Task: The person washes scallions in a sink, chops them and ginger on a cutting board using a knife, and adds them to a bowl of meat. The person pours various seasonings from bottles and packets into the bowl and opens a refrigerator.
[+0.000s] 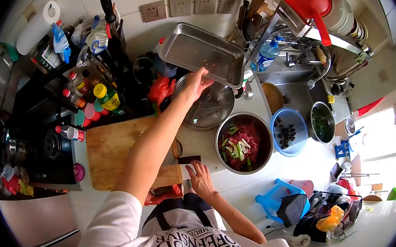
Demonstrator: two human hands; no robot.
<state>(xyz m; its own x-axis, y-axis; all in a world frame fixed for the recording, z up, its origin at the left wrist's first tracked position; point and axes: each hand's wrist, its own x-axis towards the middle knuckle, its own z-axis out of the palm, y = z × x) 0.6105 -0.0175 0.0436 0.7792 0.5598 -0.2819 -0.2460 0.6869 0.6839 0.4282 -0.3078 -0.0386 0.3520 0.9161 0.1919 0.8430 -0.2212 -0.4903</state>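
- Head view: left hand [196, 85] is stretched forward, its fingers gripping the near rim of a rectangular metal tray [212, 53], which is held above a glass lid [211, 109].
- Right hand [201, 178] is at the table [199, 145] edge, fingers extended and slightly parted, near a dark brown handle [189, 160]; whether they touch it, I cannot tell.
- Wooden cutting board [110, 148] lies to their left.
- Steel bowl [266, 142] holds raw meat [252, 132] and cut scallions [239, 149], just beside a blue basin [300, 129].

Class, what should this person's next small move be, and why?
Probably raise the right hand to steady the metal tray: the left hand alone holds it by one edge, near the glass lid, while the right is down at the edge of the counter.
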